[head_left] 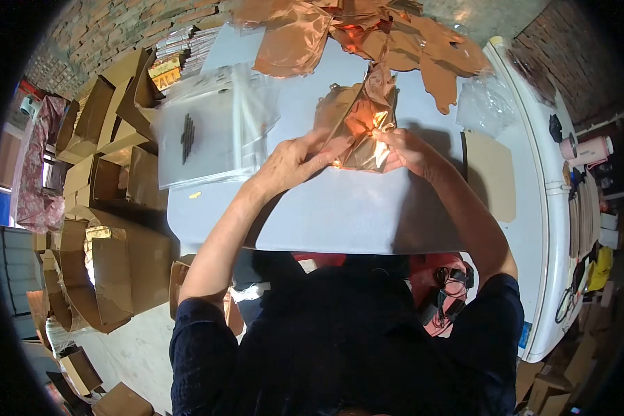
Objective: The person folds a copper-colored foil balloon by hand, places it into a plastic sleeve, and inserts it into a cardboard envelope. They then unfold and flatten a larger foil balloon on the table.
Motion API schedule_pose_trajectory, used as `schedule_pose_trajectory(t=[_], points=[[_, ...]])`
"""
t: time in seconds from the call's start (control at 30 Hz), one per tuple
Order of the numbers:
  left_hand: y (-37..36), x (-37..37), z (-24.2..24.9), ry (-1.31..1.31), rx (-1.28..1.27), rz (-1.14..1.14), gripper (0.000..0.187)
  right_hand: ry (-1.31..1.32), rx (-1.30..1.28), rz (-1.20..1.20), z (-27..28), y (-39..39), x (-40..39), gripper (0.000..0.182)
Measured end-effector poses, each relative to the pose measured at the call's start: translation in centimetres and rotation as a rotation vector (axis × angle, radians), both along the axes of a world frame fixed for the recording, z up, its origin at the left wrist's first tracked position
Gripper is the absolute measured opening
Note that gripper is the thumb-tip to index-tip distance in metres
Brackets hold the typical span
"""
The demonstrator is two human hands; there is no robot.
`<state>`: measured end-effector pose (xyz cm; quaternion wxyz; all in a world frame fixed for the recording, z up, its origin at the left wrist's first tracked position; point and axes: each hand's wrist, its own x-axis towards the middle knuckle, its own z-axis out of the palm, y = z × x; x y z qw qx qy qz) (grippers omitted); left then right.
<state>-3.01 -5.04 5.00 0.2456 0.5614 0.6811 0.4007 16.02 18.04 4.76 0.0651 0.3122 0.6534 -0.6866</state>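
Observation:
A shiny copper-coloured foil balloon (367,125), flat and creased, is between my two hands over the table. My left hand (292,163) grips its left lower edge with thumb and fingers, slightly blurred. On the other side my right hand (410,152) pinches the foil near its right edge, fingertips partly hidden by the folds. More flat copper foil balloons (295,41) lie in an overlapping heap at the far side of the table. To the left of my hands rests a stack of clear plastic bags (208,132) with dark print.
The pale table (326,222) has a crumpled clear bag (489,104) and a beige card (489,177) on its right. Open cardboard boxes (128,270) crowd the left side. A white appliance-like surface (541,208) borders the right. Black cables (454,281) lie near my lap.

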Motion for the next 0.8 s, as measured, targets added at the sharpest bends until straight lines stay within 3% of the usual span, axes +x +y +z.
schedule_pose_trajectory(t=[0.07,0.17,0.3,0.57,0.67,0.77,0.8], points=[[-0.2,0.4,1.2,-0.016,-0.011,-0.003,0.041,-0.007,0.03,-0.034,-0.1,-0.2,0.0,0.047],[0.5,-0.6,-1.6,-0.086,-0.209,0.068,0.031,0.091,0.063,-0.124,-0.6,-0.3,-0.1,0.048],[0.5,-0.4,-1.6,-0.073,-0.114,0.106,0.032,0.019,0.143,-0.044,1.7,-1.1,-0.9,0.048],[0.7,-0.1,-2.9,-0.136,-0.026,0.137,0.038,0.081,0.271,-0.012,-2.4,0.3,-1.0,0.049],[1.0,0.3,-3.9,-0.209,0.212,0.191,0.043,0.045,0.251,0.02,-2.1,0.4,-1.1,0.046],[0.5,0.7,-2.5,0.157,0.359,0.319,0.036,0.053,0.297,0.016,-3.1,0.7,-1.1,0.042],[0.2,0.8,-2.3,0.223,0.288,0.337,0.032,0.056,0.299,0.019,-3.4,0.8,-1.1,0.041]])
